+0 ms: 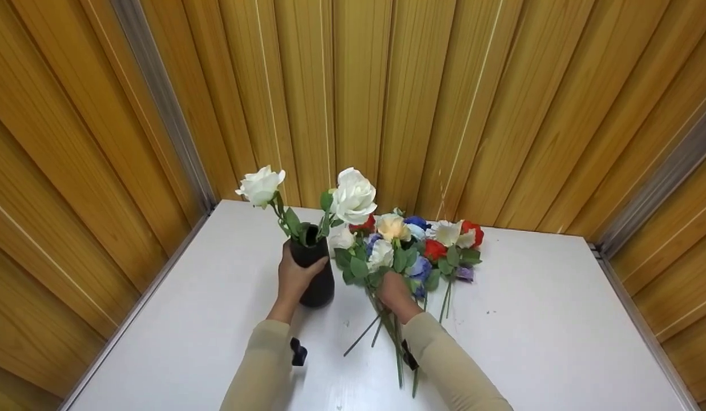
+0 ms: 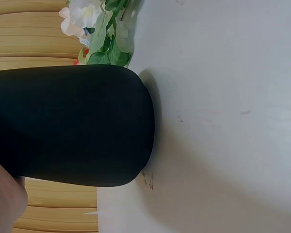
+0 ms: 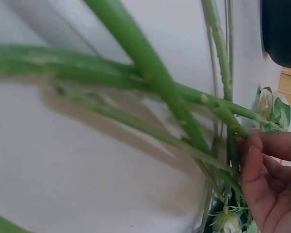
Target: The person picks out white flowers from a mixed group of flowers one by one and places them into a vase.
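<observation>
My left hand [image 1: 297,275] grips the dark vase [image 1: 319,288] round its upper part, thumb across the front. The vase stands upright on the white table, as the left wrist view shows at its base [image 2: 121,126]. Out of its mouth lean two white roses, one to the left [image 1: 260,185] and one to the right [image 1: 354,197]. Among the loose flowers right of the vase, my right hand [image 1: 395,294] pinches a green flower stem [image 3: 225,114] between thumb and fingers. Several other stems cross beside those fingers; which bloom tops the pinched stem is hidden.
The heap of artificial flowers holds a peach bloom [image 1: 392,227], red roses [image 1: 435,249], blue blooms [image 1: 419,267] and white ones [image 1: 381,254]. Their stems point toward the front of the table [image 1: 529,342]. Wood-patterned walls [image 1: 415,103] enclose the table at the back and sides.
</observation>
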Available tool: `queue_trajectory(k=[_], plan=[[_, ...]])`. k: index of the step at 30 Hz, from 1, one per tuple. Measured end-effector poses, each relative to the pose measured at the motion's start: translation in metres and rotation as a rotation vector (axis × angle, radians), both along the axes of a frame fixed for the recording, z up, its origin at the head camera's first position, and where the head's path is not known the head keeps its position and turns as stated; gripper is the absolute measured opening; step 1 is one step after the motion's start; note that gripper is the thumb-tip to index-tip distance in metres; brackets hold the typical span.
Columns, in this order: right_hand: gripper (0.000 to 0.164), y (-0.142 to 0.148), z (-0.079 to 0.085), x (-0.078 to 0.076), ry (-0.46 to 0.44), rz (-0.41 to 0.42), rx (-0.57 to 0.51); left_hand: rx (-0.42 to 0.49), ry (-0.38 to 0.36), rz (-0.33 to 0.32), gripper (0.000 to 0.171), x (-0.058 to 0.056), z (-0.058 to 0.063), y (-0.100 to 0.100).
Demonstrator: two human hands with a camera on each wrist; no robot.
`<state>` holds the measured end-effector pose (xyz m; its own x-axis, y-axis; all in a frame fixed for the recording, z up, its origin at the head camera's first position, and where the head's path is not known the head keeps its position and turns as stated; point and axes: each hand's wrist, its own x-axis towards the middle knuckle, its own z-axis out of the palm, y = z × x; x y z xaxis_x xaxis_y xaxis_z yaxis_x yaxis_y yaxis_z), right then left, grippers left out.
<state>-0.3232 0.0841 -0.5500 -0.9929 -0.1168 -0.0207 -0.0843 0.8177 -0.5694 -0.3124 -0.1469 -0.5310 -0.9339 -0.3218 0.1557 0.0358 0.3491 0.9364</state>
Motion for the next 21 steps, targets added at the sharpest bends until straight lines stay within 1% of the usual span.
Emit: queue_trajectory(k=[3,4,7,11,15,21], plan=[[0.041,0.001,0.003,0.003,-0.056,-0.010,-0.099,0.008,0.001,0.008,0.098,0.001,0.000,-0.001],[0.042,0.002,0.002,0.002,-0.065,-0.009,-0.120,0.009,0.005,0.010,0.098,0.001,-0.001,-0.001],[0.043,0.005,-0.001,0.000,-0.057,-0.016,-0.159,0.008,0.017,0.008,0.097,0.001,-0.001,-0.001],[0.046,0.007,-0.004,-0.002,-0.024,-0.023,-0.151,0.006,0.030,0.009,0.095,0.001,-0.002,-0.001],[0.048,0.005,-0.005,0.001,-0.011,-0.029,-0.140,0.003,0.037,0.008,0.094,0.000,-0.002,0.000],[0.051,-0.002,-0.008,0.006,0.100,0.001,-0.089,-0.003,0.044,-0.003,0.095,0.001,-0.002,0.000]])
